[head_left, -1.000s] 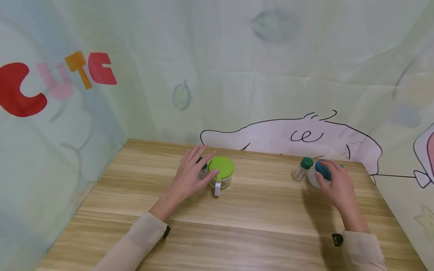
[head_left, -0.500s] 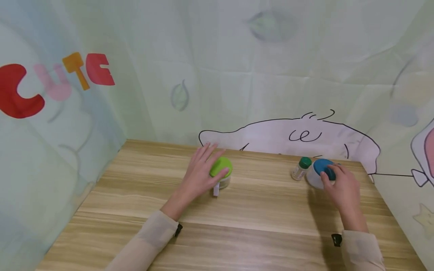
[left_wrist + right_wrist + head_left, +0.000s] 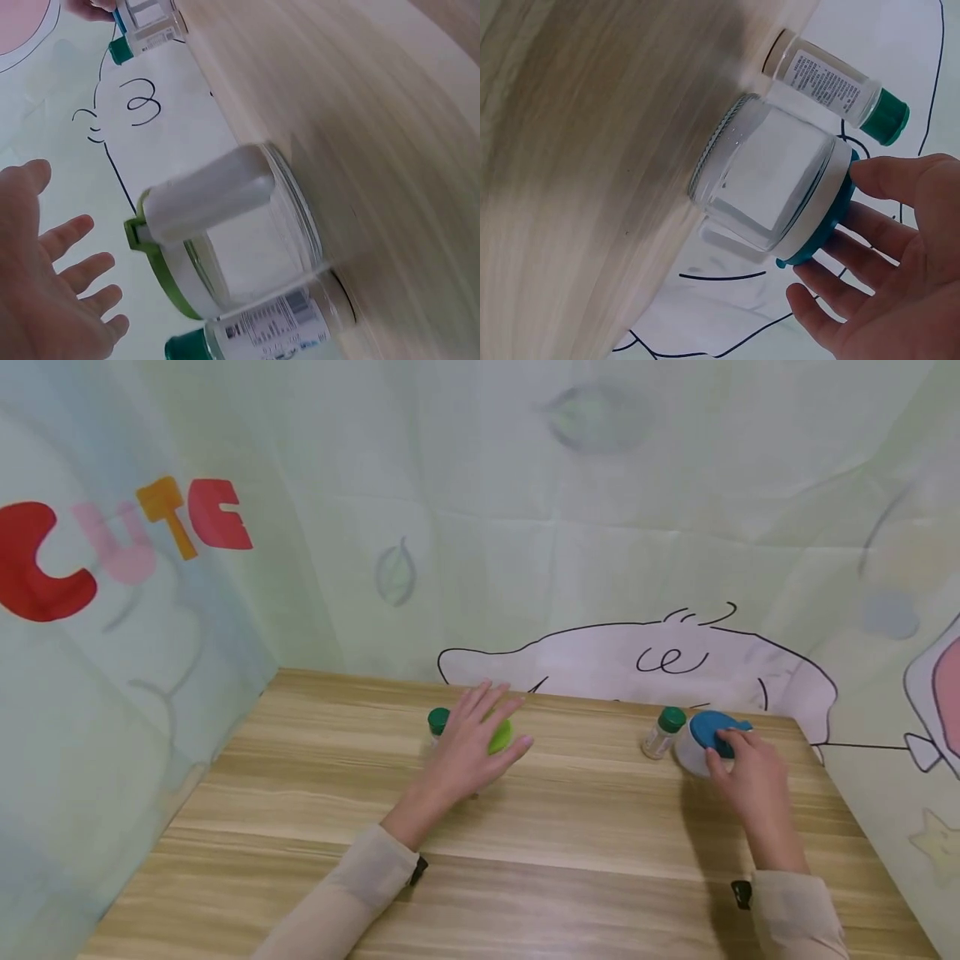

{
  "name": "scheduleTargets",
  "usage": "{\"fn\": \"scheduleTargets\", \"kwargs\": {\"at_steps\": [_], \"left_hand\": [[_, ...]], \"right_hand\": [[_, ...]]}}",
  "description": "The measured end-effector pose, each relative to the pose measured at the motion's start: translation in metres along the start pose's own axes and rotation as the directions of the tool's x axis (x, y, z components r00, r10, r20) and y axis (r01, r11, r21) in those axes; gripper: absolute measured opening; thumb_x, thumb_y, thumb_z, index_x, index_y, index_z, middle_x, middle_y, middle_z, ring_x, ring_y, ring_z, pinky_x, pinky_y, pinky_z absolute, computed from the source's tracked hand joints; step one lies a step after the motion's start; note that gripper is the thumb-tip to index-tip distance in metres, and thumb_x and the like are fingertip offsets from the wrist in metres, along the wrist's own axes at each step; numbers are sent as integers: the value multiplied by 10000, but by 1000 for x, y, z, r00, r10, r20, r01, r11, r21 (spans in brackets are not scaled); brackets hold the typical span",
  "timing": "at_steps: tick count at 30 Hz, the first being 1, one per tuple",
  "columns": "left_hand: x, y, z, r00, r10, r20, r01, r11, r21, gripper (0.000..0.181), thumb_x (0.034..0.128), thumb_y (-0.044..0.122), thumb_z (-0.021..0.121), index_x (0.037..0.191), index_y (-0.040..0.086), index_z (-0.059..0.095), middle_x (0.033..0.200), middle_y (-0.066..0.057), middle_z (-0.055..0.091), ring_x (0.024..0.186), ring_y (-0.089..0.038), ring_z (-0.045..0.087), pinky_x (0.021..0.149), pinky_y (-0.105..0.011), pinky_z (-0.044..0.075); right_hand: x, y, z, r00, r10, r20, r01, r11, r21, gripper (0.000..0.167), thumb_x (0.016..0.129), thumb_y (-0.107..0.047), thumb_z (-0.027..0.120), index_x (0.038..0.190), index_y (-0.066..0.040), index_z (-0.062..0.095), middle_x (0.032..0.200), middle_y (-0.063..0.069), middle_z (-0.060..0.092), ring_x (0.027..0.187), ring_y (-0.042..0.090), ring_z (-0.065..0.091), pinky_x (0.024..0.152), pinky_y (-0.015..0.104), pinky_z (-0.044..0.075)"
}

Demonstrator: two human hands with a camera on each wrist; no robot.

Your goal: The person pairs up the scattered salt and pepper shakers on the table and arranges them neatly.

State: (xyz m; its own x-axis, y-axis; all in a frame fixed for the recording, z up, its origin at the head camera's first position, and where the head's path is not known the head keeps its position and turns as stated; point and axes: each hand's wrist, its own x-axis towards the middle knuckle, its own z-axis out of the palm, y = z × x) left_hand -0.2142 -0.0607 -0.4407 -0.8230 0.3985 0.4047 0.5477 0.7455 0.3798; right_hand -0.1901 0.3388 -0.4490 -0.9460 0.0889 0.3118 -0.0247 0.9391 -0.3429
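Note:
My left hand (image 3: 467,750) hovers over a clear glass jar (image 3: 251,259) with a green lid (image 3: 501,737), hiding most of it in the head view. Its fingers are spread and grip nothing; the left wrist view shows them apart from the lid. Close beside this jar stands a small bottle (image 3: 274,326) with a dark green cap (image 3: 438,720). At the right, my right hand (image 3: 756,781) touches the blue lid (image 3: 708,725) of a second glass jar (image 3: 769,172), its thumb and fingertips at the lid with the fingers relaxed. Both jars stand upright.
Another small green-capped bottle (image 3: 660,735) stands just left of the blue-lidded jar. The wooden tabletop (image 3: 585,835) ends at a back edge against a printed cloth (image 3: 495,568), which also hangs along both sides.
My left hand has moved right, from beside the green-lidded jar to over it, uncovering the left bottle's cap. My right hand has slid slightly right on the blue lid, uncovering more of it.

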Motion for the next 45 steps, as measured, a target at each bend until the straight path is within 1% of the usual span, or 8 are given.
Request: {"fn": "scheduleTargets", "kwargs": {"at_steps": [4, 9, 15, 18, 27, 34, 40, 45], "left_hand": [[2, 7, 6, 1000, 21, -5, -21, 1000, -1, 589, 1053, 509, 573, 1536, 172, 554, 1671, -107, 419, 1599, -367, 261, 1317, -560, 159], [8, 16, 12, 999, 46, -10, -46, 999, -13, 576, 1056, 496, 578, 1535, 175, 556, 1693, -117, 380, 1602, -370, 252, 1318, -555, 151], [12, 25, 18, 999, 45, -4, -45, 998, -51, 565, 1062, 480, 577, 1526, 159, 565, 1708, -107, 356, 1609, -365, 239, 1323, -545, 134], [12, 29, 22, 999, 47, 18, -46, 997, -56, 550, 1067, 466, 578, 1527, 166, 563, 1709, -100, 356, 1617, -343, 229, 1326, -532, 134], [17, 38, 28, 993, 101, 53, -97, 992, -77, 576, 1045, 406, 661, 1550, 157, 537, 1689, -121, 386, 1609, -341, 251, 1318, -546, 165], [27, 47, 33, 987, 139, 76, -132, 987, -93, 606, 1039, 396, 677, 1572, 163, 508, 1690, -128, 380, 1602, -348, 265, 1323, -526, 147], [35, 54, 42, 984, 135, 115, -127, 989, -75, 612, 1046, 420, 660, 1587, 190, 490, 1709, -101, 353, 1610, -322, 255, 1325, -503, 146], [38, 60, 50, 979, 142, 143, -130, 988, -88, 621, 1052, 434, 644, 1598, 193, 475, 1723, -97, 322, 1618, -319, 231, 1320, -521, 146]], "right_hand": [[0, -2, 0, 999, 15, 36, -15, 1000, 10, 457, 1012, -150, 647, 1349, 155, 594, 1440, 419, 498, 1346, 621, 431, 1105, 761, 362], [-2, -2, 0, 999, 7, 31, -8, 1000, 24, 472, 999, -120, 643, 1365, 170, 573, 1451, 429, 484, 1344, 627, 430, 1114, 752, 364], [-3, -7, 3, 999, 23, 37, -22, 1000, -17, 481, 994, -122, 617, 1369, 175, 568, 1454, 424, 489, 1355, 608, 439, 1128, 731, 372], [-2, -11, 4, 999, 21, 33, -19, 999, -43, 468, 993, -128, 612, 1349, 174, 581, 1432, 419, 510, 1332, 605, 468, 1115, 725, 393], [3, -13, 2, 1000, 2, 22, 0, 997, -82, 423, 994, -121, 621, 1303, 167, 614, 1367, 408, 553, 1267, 615, 520, 1064, 734, 432], [6, -12, 0, 1000, 15, 23, -13, 997, -74, 419, 1023, -148, 608, 1302, 164, 611, 1364, 403, 549, 1276, 609, 509, 1096, 717, 418], [8, -10, 1, 999, 39, 34, -37, 998, -57, 429, 1062, -200, 574, 1313, 146, 610, 1383, 391, 536, 1289, 604, 489, 1114, 716, 401], [7, -7, 1, 1000, 24, 16, -23, 999, -31, 415, 1074, -204, 574, 1290, 147, 623, 1354, 387, 547, 1274, 601, 486, 1111, 712, 396]]}}
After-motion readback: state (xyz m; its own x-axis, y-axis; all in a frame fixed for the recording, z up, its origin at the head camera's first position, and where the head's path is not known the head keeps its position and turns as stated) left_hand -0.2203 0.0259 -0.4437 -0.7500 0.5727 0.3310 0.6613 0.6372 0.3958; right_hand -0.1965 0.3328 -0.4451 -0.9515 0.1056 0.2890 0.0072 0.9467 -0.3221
